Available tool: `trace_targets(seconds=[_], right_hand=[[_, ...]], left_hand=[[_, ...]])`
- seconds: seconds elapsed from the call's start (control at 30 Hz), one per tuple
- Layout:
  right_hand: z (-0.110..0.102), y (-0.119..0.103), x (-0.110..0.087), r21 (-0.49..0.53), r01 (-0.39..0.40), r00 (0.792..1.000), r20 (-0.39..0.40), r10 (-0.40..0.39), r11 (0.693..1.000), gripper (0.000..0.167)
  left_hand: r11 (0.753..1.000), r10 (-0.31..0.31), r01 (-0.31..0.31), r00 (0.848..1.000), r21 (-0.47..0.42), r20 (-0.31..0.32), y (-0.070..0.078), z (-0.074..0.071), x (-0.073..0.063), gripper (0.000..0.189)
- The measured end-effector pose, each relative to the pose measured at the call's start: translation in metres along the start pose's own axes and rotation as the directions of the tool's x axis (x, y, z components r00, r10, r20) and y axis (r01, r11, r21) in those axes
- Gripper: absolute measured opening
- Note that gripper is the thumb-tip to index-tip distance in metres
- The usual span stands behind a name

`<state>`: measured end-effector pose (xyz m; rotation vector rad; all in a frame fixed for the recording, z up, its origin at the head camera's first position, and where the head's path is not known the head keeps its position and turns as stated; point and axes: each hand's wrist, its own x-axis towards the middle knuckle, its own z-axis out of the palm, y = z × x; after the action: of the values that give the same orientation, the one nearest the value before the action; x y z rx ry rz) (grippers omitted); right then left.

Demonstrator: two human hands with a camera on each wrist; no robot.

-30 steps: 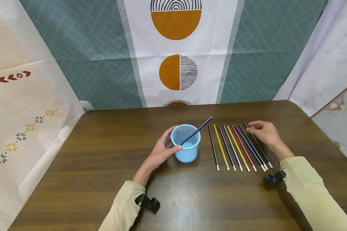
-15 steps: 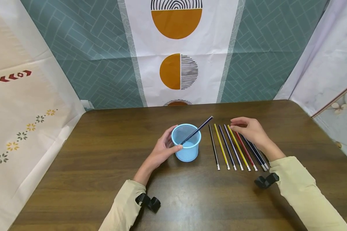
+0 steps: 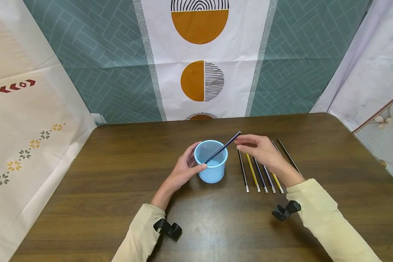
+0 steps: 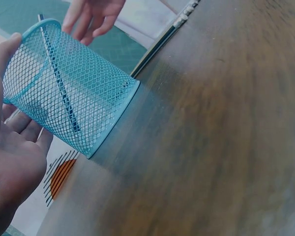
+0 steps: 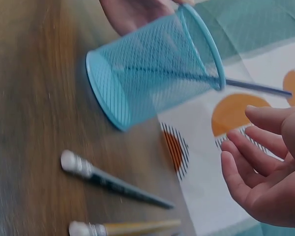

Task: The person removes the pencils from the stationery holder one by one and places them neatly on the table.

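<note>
My left hand [image 3: 184, 170] holds a light-blue mesh pencil cup [image 3: 212, 175] on the table, thumb at the near rim and fingers round its side. One dark pencil [image 3: 225, 146] leans in the cup, its upper end sticking out past the rim to the right. Close by that end is my right hand [image 3: 262, 150], thumb and fingers apart with nothing between them. Under this hand lies a row of pencils, among them a black pencil [image 3: 243, 173] nearest the cup and a yellow pencil [image 3: 252, 171]. The hand and forearm hide part of the row.
The wooden table [image 3: 118, 189] reaches back to a teal patterned cloth [image 3: 118, 65] hung behind it. White patterned sheets hang at both sides. Another dark pencil [image 3: 288, 155] shows at the right end of the row, beyond my right wrist.
My right hand has moved left across the row of pencils, from its right end to beside the cup. The left hand and the cup stay put.
</note>
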<state>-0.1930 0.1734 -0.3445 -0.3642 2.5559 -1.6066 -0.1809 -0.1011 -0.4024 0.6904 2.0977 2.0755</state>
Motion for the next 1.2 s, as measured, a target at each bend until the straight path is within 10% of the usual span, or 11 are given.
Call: trace_targets(seconds=[1.2], right_hand=[[0.034, -0.007, 0.015, 0.109, 0.090, 0.992, -0.101, -0.079, 0.990, 0.028]], left_hand=[[1.000, 0.020, -0.020, 1.000, 0.003, -0.004, -0.003, -0.001, 0.000, 0.073]])
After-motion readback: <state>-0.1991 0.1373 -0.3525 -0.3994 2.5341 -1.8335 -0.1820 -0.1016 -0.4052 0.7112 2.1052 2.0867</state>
